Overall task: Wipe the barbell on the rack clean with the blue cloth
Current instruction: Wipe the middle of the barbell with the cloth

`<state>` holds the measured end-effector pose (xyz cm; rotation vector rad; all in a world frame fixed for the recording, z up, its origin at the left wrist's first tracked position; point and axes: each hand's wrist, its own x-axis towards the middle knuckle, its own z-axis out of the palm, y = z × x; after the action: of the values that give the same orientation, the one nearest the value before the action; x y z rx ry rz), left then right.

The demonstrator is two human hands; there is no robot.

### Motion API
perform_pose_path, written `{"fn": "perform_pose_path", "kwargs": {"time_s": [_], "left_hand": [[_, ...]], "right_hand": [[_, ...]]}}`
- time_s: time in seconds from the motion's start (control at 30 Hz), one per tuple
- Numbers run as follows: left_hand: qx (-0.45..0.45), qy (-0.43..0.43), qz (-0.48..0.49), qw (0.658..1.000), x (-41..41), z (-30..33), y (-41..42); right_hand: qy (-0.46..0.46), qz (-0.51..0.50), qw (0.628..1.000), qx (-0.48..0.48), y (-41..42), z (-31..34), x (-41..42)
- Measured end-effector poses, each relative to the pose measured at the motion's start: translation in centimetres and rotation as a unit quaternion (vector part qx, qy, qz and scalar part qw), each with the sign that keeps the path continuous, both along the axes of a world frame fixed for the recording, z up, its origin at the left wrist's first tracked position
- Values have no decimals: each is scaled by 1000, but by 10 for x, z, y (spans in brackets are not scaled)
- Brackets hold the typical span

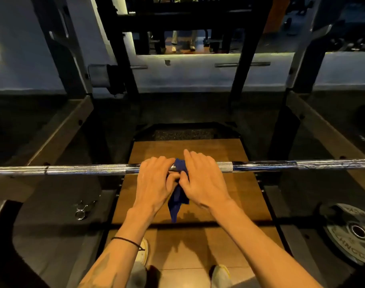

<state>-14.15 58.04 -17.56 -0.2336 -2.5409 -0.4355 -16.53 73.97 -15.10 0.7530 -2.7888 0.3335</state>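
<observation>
A chrome barbell (pixel 84 169) runs level across the view from edge to edge, resting on the rack. The blue cloth (pixel 180 166) is draped over the bar's middle, and its loose end (pixel 176 206) hangs down below. My left hand (pixel 154 179) lies over the bar just left of the cloth, with its thumb pinching the fabric under the bar. My right hand (pixel 202 179) lies over the bar just right of the cloth, fingers curled over it and thumb pinching the same bunched fabric. The two thumbs meet beneath the bar.
A wooden platform (pixel 229 194) lies under the bar. Black rack uprights (pixel 123 59) stand beyond it. A weight plate (pixel 354 233) lies on the floor at right, and spring collars (pixel 82 208) at left. My shoes (pixel 143 252) are at the bottom.
</observation>
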Motion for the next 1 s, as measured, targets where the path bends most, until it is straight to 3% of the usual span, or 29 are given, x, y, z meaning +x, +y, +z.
{"fn": "perform_pose_path", "kwargs": {"time_s": [0.23, 0.37, 0.57, 0.73, 1.0], "left_hand": [[37, 79, 11, 996, 3, -13, 5], [53, 116, 68, 990, 6, -26, 22], [52, 68, 104, 991, 5, -19, 37], [-34, 18, 62, 997, 4, -12, 14], [-45, 2, 64, 997, 10, -1, 13]], "right_hand": [[49, -142, 989, 4, 122, -11, -16], [47, -200, 978, -26, 112, -12, -9], [18, -81, 996, -29, 4, 0, 2], [20, -6, 1000, -8, 26, -4, -12], [50, -170, 984, -37, 137, -18, -20]]}}
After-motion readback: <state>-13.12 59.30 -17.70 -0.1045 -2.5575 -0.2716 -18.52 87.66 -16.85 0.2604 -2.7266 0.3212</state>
